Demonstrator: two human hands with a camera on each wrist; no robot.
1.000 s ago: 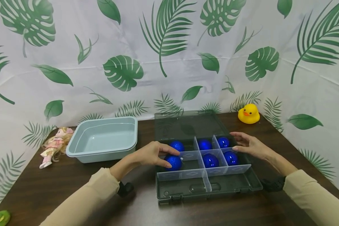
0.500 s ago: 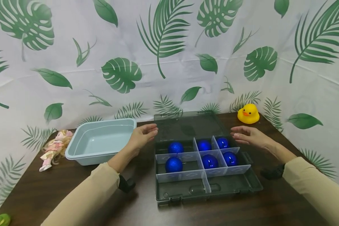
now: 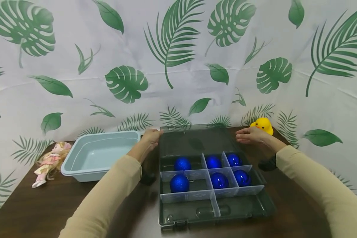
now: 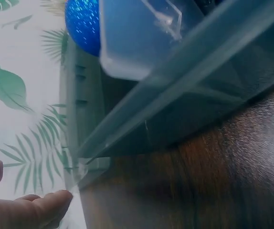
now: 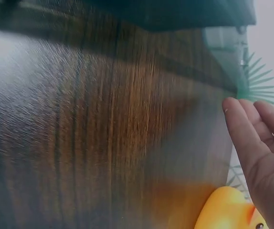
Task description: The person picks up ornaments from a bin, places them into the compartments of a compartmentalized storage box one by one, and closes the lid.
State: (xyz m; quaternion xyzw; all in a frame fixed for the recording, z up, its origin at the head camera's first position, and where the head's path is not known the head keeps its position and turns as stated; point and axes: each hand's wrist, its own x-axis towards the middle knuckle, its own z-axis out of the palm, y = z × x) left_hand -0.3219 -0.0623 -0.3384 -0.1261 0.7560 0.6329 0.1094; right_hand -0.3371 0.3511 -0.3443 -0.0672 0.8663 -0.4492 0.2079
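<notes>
A smoky see-through divider box [image 3: 196, 210] lies on the dark wooden table, its lid [image 3: 193, 143] laid back toward the wall. Inside, two glittery blue baubles [image 3: 179, 183] sit in the left compartments. Several shiny blue baubles [image 3: 219, 180] occupy the smaller compartments to the right. My left hand [image 3: 150, 140] is at the lid's left edge, its fingertips close to the edge and thumb apart in the left wrist view. Off the lid's right edge, my right hand [image 3: 251, 135] reaches forward with extended fingers [image 5: 244, 129], holding nothing.
A pale blue basin [image 3: 68, 168] stands left of the box, and a doll [image 3: 52, 162] lies beside it. The yellow rubber duck [image 3: 264, 125] is partly behind my right hand. A leaf-patterned cloth [image 3: 178, 96] hangs along the table's back.
My left hand has let go of a glittery bauble, now in the front left compartment, and moved back to the lid's left edge. My right hand has moved back beside the lid.
</notes>
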